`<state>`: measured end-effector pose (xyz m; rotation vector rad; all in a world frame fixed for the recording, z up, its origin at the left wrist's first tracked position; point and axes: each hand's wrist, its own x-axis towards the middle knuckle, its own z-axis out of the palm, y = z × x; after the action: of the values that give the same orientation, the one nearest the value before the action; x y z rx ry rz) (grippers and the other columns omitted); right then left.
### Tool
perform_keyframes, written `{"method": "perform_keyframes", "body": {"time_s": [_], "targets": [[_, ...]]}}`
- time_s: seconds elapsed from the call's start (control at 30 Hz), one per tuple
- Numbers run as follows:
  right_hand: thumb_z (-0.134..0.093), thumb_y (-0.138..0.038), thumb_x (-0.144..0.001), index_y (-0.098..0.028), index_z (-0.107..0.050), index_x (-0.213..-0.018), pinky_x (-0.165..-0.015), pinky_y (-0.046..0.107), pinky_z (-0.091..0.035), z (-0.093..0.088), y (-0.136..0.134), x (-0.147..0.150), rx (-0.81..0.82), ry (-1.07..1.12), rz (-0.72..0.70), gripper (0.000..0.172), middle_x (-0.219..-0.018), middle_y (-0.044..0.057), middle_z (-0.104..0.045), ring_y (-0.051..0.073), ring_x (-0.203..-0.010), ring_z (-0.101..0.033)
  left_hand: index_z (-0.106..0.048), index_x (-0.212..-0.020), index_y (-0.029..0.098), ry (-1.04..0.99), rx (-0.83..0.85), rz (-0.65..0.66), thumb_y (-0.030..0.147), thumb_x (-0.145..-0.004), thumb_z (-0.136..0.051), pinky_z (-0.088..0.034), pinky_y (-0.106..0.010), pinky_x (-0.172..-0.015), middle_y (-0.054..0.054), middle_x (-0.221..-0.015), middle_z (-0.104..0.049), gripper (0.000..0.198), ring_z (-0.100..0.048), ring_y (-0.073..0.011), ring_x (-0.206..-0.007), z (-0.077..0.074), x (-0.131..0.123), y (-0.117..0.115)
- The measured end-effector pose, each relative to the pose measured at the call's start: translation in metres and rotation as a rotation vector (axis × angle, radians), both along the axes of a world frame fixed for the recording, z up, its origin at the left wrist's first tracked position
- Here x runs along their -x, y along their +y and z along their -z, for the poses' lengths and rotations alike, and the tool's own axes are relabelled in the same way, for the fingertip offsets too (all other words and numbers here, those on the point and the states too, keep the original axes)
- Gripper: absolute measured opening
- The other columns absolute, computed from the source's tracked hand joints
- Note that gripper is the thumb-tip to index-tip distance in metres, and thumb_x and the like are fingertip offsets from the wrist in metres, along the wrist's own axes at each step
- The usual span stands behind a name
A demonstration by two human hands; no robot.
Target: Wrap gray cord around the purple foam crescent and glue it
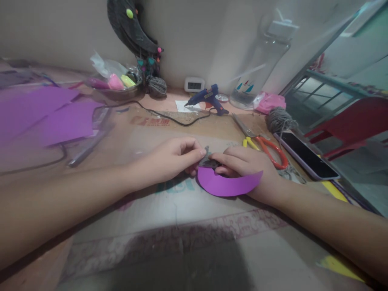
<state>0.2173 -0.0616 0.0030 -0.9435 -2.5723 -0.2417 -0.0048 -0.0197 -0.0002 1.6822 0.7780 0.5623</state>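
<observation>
A purple paper crescent (227, 186) is held just above the cardboard, its pointed end reaching right. Dark grey yarn (209, 162) covers its upper left end, near the fingertips. My right hand (247, 165) grips the crescent from behind, fingers closed at the yarn-covered part. My left hand (184, 155) is closed in a pinch at the left side of that grey end, thumb and forefinger together. What exactly lies between the left fingertips is small and partly hidden, but it appears to be the yarn.
Beyond the hands lie scissors (269, 151), a blue glue gun (207, 97), a phone (309, 155) and a grey yarn ball (280, 119). Purple sheets (66, 117) spread at left beside a bowl (118, 92). A large bottle (257, 68) and a dark crescent (130, 28) stand behind.
</observation>
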Motion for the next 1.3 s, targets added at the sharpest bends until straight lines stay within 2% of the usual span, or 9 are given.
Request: {"method": "perform_keyframes", "body": {"time_s": [0.23, 0.5, 0.73, 0.97, 1.3], "targets": [[-0.041, -0.036, -0.1, -0.011, -0.065, -0.108, -0.057, 0.027, -0.035, -0.0011, 0.0, -0.0002, -0.03, -0.017, 0.013, 0.035, -0.074, 0.006, -0.062, 0.016, -0.066, -0.053, -0.053, -0.077, 0.018, -0.008, 0.003, 0.003, 0.036, -0.092, -0.049, -0.041, -0.022, -0.054, 0.003, -0.06, -0.06, 0.024, -0.056, -0.0101, -0.056, -0.0004, -0.0004, -0.0003], [-0.04, -0.036, -0.1, -0.014, -0.066, -0.11, -0.06, 0.028, -0.036, -0.0016, -0.0012, 0.0005, 0.09, 0.042, 0.033, 0.035, -0.075, 0.006, -0.06, 0.017, -0.068, -0.053, -0.053, -0.076, 0.019, -0.015, 0.025, -0.009, 0.035, -0.092, -0.049, -0.041, -0.022, -0.054, 0.003, -0.059, -0.058, 0.023, -0.057, -0.0106, -0.056, -0.0009, -0.0011, 0.0003], [-0.04, -0.038, -0.1, -0.014, -0.067, -0.108, -0.061, 0.028, -0.039, 0.001, 0.0007, -0.0009, 0.113, 0.068, 0.029, 0.037, -0.077, 0.006, -0.062, 0.017, -0.069, -0.055, -0.053, -0.077, 0.018, -0.021, 0.038, -0.001, 0.034, -0.092, -0.05, -0.041, -0.021, -0.056, 0.004, -0.059, -0.058, 0.022, -0.056, -0.0095, -0.056, -0.0006, -0.0008, 0.0004], [-0.04, -0.039, -0.1, -0.014, -0.065, -0.109, -0.06, 0.027, -0.039, 0.0002, 0.0005, -0.001, 0.053, 0.049, 0.009, 0.037, -0.077, 0.006, -0.062, 0.016, -0.068, -0.055, -0.053, -0.077, 0.018, -0.028, 0.027, 0.0, 0.035, -0.092, -0.049, -0.041, -0.022, -0.055, 0.003, -0.059, -0.058, 0.023, -0.056, -0.01, -0.056, 0.0008, -0.0005, 0.0009], [-0.043, -0.033, -0.099, -0.011, -0.065, -0.108, -0.059, 0.027, -0.038, 0.0012, 0.0014, -0.0015, 0.048, 0.073, -0.02, 0.032, -0.074, 0.006, -0.06, 0.016, -0.067, -0.053, -0.053, -0.077, 0.018, -0.026, 0.039, 0.005, 0.034, -0.092, -0.05, -0.04, -0.022, -0.055, 0.004, -0.06, -0.058, 0.022, -0.056, -0.0099, -0.057, -0.0001, -0.0004, 0.0001]]}}
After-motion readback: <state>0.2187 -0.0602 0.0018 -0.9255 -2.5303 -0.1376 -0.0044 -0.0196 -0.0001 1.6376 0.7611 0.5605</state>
